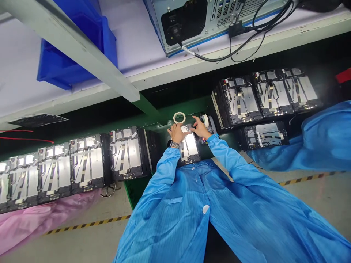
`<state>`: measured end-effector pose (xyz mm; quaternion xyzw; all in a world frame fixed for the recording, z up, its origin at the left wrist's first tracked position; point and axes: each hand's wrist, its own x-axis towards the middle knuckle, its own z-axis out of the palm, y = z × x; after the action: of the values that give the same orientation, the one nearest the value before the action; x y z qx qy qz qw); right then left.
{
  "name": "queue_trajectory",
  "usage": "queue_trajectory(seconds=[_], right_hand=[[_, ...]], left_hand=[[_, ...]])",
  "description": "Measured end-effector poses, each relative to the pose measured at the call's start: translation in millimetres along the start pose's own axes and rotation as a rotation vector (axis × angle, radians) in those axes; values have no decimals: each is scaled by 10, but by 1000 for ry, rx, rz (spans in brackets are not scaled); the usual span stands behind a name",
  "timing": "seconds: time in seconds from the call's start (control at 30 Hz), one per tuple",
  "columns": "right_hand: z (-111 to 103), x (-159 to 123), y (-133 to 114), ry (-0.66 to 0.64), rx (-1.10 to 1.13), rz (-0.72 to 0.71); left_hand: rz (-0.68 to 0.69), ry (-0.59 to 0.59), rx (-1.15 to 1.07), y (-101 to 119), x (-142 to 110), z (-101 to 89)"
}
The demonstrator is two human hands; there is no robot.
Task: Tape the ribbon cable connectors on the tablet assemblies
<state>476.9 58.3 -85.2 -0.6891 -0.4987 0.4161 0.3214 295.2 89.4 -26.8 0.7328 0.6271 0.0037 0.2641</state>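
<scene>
An opened tablet-like device point(190, 146), with silver panels, dark ribbon strips and a black frame, lies in front of me against my blue coat. My left hand point(177, 134), a watch on its wrist, rests over the device's upper left corner with the fingers spread. Over the upper right corner is my right hand point(200, 128), its thumb and forefinger apart. A thin pale sliver shows near that forefinger's tip; I cannot tell whether it is touched. Just beyond my left hand lies a roll of cream tape point(179, 117). A white roll point(205, 120) stands beside my right hand.
Similar devices stand in stacks on the left point(126, 153) and right point(241, 98). Another device point(265, 135) lies by a co-worker's blue sleeve point(326, 135). A pink sleeve point(24, 223) is at lower left. The shelf above holds a blue bin point(79, 51) and a computer case point(214, 22) with cables.
</scene>
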Motion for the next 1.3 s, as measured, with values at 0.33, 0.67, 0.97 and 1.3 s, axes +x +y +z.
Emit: queue_trajectory(seconds=[0.33,0.67,0.97,1.3], right_hand=[[56,-265,-121,165,34,-174],[562,-460,-527,-13,127,-222],[824,-409,-566,-114,-117,-381],[751,-28,-711,-254,-272,-598]], left_hand=[[30,81,-223,-169,32,-56],[-150,253,-846,-1064,-370,90],[-146,193,-1152,-1104,-422,379],[-214,182,-1141,-1073,-295,464]])
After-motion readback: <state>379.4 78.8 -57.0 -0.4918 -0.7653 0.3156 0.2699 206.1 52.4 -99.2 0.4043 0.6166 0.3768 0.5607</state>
